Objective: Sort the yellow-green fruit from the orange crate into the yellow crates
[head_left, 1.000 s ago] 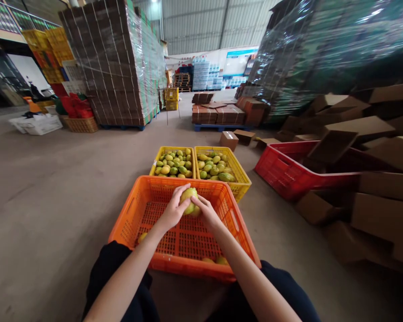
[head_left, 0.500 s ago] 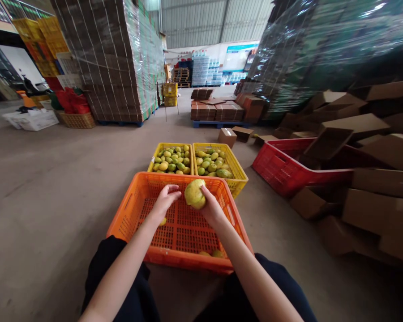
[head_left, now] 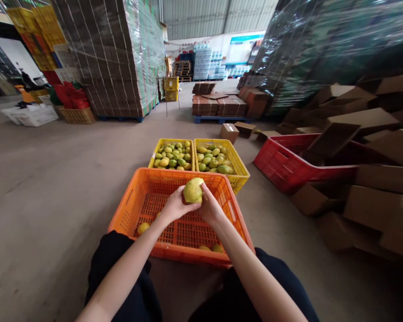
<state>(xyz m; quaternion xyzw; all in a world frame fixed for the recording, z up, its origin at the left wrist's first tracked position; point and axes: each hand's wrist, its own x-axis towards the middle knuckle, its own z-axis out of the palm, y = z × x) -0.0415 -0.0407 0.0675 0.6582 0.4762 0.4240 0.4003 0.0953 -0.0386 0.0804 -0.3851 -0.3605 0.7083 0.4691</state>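
Observation:
Both my hands hold one yellow-green papaya point(head_left: 192, 190) above the orange crate point(head_left: 127, 201). My left hand point(head_left: 177, 206) cups it from the left and below. On its right side my right hand point(head_left: 209, 206) grips it, thumb near the top. Inside the slatted orange crate, a yellow fruit point(head_left: 143, 228) lies at the left, partly near my left forearm. A couple more fruits point(head_left: 217, 248) rest by the near wall, half hidden by its rim.
Two yellow crates, left point(head_left: 154, 154) and right point(head_left: 240, 165), stand just beyond, holding many green and yellow fruits. At right, a red crate point(head_left: 278, 165) sits among a heap of cardboard boxes point(head_left: 372, 197). Wrapped pallet stacks point(head_left: 104, 58) rise behind.
My left hand, open and apart from the papaya before, has closed on it beside my right hand. The papaya has shifted slightly left. A yellow fruit at the crate's left shows more fully.

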